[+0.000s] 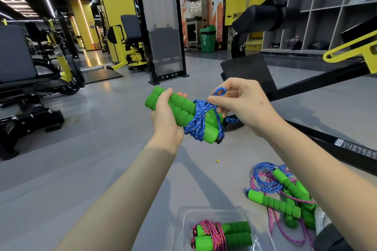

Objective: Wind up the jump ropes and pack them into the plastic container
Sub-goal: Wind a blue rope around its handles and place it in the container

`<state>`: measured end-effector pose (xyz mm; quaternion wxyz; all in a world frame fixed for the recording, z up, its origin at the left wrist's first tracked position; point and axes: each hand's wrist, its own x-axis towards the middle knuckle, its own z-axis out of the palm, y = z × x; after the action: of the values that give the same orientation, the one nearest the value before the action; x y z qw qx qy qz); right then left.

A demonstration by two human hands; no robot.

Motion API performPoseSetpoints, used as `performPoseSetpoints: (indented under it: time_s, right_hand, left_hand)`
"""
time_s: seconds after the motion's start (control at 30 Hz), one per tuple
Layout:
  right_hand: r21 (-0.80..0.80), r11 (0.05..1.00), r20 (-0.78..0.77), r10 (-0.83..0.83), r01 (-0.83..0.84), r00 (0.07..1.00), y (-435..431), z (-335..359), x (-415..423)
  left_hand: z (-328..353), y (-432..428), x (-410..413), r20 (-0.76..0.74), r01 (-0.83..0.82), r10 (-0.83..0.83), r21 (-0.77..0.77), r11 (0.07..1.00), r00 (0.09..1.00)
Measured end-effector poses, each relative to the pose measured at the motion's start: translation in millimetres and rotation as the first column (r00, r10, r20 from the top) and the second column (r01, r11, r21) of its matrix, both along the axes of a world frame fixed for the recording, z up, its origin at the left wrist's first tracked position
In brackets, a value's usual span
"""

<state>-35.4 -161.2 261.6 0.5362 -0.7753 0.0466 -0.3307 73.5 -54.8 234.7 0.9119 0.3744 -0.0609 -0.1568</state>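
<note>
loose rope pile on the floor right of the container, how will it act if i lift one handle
Likely floppy: the loose pile lies in slack cord loops that would dangle. Blue and pink cords cross, so a second rope may drag along. Ribbed foam-looking handles suggest it is light.

The person's left hand [165, 116] and right hand [244, 104] are bare, as are both forearms [126, 185]; dark fabric [331, 238], possibly a trouser leg, shows lower right.

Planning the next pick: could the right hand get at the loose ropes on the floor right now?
Likely not yet: the right hand pinches the blue cord wound round the handles in the left hand. Nothing covers the loose ropes, so once freed it should.
</note>
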Motion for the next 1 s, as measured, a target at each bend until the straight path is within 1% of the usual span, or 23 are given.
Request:
performPoseSetpoints:
  time_s: [0.1, 0.23, 0.43, 0.57, 0.73, 0.87, 0.97, 1.0]
  right_hand:
    - [0.038, 0.999, 0.014, -0.016, 0.015, 1.000, 0, -3, 2]
    - [0.061, 0.995, 0.039, -0.086, 0.084, 0.996, 1, -8, 6]
    - [0.011, 0.975, 0.117, -0.222, 0.222, 0.968, 12, -19, 12]
    - [-0.150, 0.925, 0.207, -0.316, 0.349, 0.926, 17, -33, 18]
    - [-0.332, 0.849, 0.281, -0.328, 0.412, 0.902, 14, -46, 23]
    - [-0.535, 0.739, 0.320, -0.270, 0.408, 0.908, 11, -55, 24]
    - [-0.677, 0.653, 0.254, -0.228, 0.341, 0.940, 13, -53, 19]
    - [-0.733, 0.605, 0.229, -0.209, 0.310, 0.951, 14, -51, 18]
  left_hand:
    - [3, 0, -1, -0.003, -0.019, 0.019, -0.024, 1.000, 1.000]
    - [9, 0, -1, -0.015, -0.103, 0.102, -0.050, 0.993, 0.995]
    - [7, 1, -3, -0.030, -0.127, 0.126, -0.051, 0.991, 0.992]
    - [8, -1, -4, -0.056, -0.137, 0.135, -0.040, 0.990, 0.989]
    - [7, -2, -4, -0.094, -0.157, 0.155, -0.012, 0.988, 0.983]
    - [9, -1, -5, -0.103, -0.189, 0.187, -0.013, 0.982, 0.977]
    - [8, 4, -1, -0.115, -0.191, 0.189, -0.006, 0.982, 0.975]
    - [9, 5, 1, -0.119, -0.195, 0.193, -0.006, 0.981, 0.974]
